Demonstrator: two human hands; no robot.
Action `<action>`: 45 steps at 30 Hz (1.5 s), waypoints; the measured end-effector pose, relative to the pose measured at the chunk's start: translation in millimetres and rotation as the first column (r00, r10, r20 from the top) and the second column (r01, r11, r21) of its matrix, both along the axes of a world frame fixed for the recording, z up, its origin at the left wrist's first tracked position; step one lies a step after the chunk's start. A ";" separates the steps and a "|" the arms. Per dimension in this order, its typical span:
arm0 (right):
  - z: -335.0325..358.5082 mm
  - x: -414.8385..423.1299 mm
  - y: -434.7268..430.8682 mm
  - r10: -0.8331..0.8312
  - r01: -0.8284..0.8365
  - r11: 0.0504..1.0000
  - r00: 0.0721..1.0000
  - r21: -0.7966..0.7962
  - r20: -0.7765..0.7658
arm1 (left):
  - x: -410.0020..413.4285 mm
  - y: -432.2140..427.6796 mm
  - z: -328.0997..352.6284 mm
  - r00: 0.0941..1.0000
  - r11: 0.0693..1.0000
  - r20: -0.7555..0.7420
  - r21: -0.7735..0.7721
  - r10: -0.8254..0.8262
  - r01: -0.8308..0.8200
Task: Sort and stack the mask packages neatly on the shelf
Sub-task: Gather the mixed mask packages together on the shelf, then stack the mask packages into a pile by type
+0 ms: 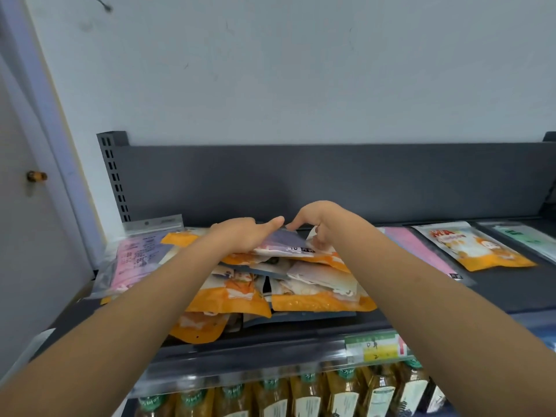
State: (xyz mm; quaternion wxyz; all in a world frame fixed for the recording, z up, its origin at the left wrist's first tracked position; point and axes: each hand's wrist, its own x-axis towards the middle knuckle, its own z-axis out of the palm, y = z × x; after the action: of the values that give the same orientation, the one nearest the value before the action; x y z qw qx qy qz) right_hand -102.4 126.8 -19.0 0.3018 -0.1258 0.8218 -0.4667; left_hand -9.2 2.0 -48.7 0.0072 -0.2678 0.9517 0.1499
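Observation:
A loose heap of orange-and-white mask packages (240, 299) lies on the dark shelf (496, 290), left of centre. On top sits a package with a bluish-grey panel (284, 239). My left hand (243, 233) grips its left side, thumb stretched along the far edge. My right hand (322, 224) pinches its far right edge with curled fingers. A pink package (135, 260) lies at the heap's left. One orange-and-white package (472, 248) lies alone to the right, beside a pink one (421, 251).
A clear package with green print (529, 239) lies at the far right. The shelf's dark back panel (301, 182) stands behind the heap. A price tag (376, 347) hangs on the front rail. Bottles of yellow liquid (307, 395) fill the shelf below. A door (27, 206) stands left.

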 end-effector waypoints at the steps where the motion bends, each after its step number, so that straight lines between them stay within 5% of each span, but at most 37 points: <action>1: -0.4 -2.0 3.7 -0.033 0.032 0.999 0.998 0.009 0.048 | 0.5 0.2 1.1 1.000 1.000 -0.014 0.013 0.000 0.000; 5: -8.9 -4.3 11.4 -0.061 0.117 0.971 0.965 -0.209 0.254 | 1.9 4.7 8.0 0.998 0.996 -0.062 0.089 0.013 -0.008; 18: 23.7 -27.4 109.8 -0.136 0.210 0.837 0.974 -0.505 0.180 | -44.1 76.5 32.3 0.970 0.959 -0.233 0.255 -0.064 0.124; 27: 29.5 -88.6 221.1 -0.155 0.223 0.778 0.974 -0.587 0.164 | -125.7 184.5 25.7 0.905 0.812 -0.424 0.534 0.016 0.236; 33: -11.9 -162.9 260.5 -0.183 0.243 0.837 0.969 -0.491 0.167 | -174.6 232.9 -3.3 0.924 0.777 -0.368 0.610 0.104 0.156; 38: -56.7 -190.8 261.7 -0.104 0.141 0.922 0.987 -0.359 0.121 | -182.5 241.2 -12.2 0.897 0.916 -0.434 0.389 0.088 0.098; 41: -67.2 -193.2 258.7 -0.055 0.030 0.990 0.983 -0.141 -0.174 | -165.3 229.6 -7.5 0.905 0.990 -0.419 0.136 0.078 -0.022; 45: -60.9 -189.6 240.4 0.125 -0.023 0.984 0.793 0.176 -0.596 | -130.6 197.7 3.2 0.918 0.973 -0.331 0.012 0.221 -0.230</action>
State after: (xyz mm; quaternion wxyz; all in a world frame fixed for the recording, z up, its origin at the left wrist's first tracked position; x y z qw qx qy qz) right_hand -292.0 367.3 -79.9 0.0506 -0.2757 0.9042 -0.3223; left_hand -139.8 199.7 -45.5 -0.1729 -0.3467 0.9043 0.1793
